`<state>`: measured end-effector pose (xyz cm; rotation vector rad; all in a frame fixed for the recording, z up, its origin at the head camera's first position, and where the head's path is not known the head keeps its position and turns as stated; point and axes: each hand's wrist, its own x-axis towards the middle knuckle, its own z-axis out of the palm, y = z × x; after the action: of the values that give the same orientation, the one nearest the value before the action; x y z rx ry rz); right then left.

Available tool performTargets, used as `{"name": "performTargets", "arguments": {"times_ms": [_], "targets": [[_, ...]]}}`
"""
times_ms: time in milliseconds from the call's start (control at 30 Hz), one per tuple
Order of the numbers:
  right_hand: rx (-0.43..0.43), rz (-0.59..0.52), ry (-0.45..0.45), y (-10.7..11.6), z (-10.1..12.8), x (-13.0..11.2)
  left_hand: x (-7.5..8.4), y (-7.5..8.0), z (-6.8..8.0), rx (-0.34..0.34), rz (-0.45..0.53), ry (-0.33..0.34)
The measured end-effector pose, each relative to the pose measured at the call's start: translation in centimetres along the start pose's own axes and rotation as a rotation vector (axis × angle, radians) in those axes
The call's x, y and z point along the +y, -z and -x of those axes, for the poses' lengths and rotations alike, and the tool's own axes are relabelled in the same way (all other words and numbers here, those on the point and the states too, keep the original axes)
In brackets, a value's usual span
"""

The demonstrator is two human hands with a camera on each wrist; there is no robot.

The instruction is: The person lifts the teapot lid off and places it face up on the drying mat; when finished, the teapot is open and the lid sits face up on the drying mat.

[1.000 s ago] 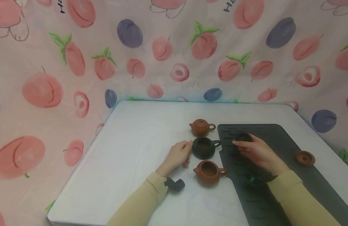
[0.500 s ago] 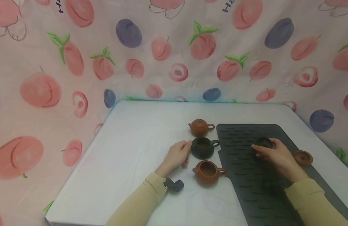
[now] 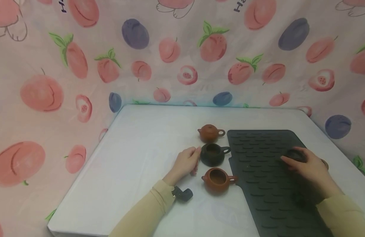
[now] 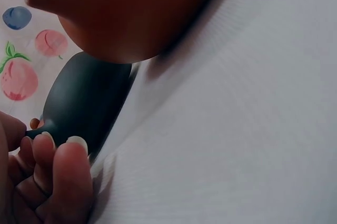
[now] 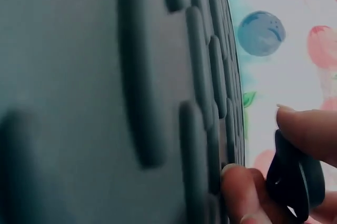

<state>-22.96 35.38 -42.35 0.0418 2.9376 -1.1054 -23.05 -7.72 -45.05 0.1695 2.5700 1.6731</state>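
Observation:
My left hand [image 3: 184, 162] pinches the spout of a black teapot [image 3: 212, 158], which stands uncovered on the white table. In the left wrist view, fingertips [image 4: 77, 145] lie right at its dark body. Over the right part of a dark ridged mat [image 3: 259, 184], my right hand [image 3: 315, 172] grips a small round black teapot lid [image 3: 295, 154] between thumb and fingers. The lid [image 5: 297, 176] appears edge-on in the right wrist view, close over the mat. Behind the right hand, a brown lid [image 3: 325, 164] is mostly hidden.
A brown teapot [image 3: 217, 186] without its lid stands nearer me than the black one. Farther back is a smaller brown teapot [image 3: 209, 133] with its lid on. All handles point right, towards the mat. A fruit-printed cloth [image 3: 170, 65] hangs behind the table [image 3: 126, 148].
My right hand has carried the black lid rightwards across the mat and slightly nearer, now covering most of the brown lid. The left hand stays at the black teapot's spout.

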Motion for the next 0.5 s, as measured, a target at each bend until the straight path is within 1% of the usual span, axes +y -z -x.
{"name": "performTargets", "arguments": {"times_ms": [100,200,233,333,500], "targets": [[0.026,0.111,0.016,0.13,0.36,-0.14,-0.1,-0.03,0.0,0.007,0.005,-0.003],[0.022,0.223,0.021,0.28,0.63,-0.22,-0.12,0.0,0.04,0.015,0.0,-0.008],[0.012,0.243,0.017,0.31,0.68,-0.22,-0.17,-0.01,0.02,0.016,-0.002,-0.01],[-0.022,0.264,-0.002,0.43,0.77,-0.19,-0.21,0.0,0.05,0.016,-0.008,-0.012],[-0.037,0.278,-0.019,0.46,0.72,-0.09,-0.28,-0.04,0.11,0.014,-0.004,-0.019]]}}
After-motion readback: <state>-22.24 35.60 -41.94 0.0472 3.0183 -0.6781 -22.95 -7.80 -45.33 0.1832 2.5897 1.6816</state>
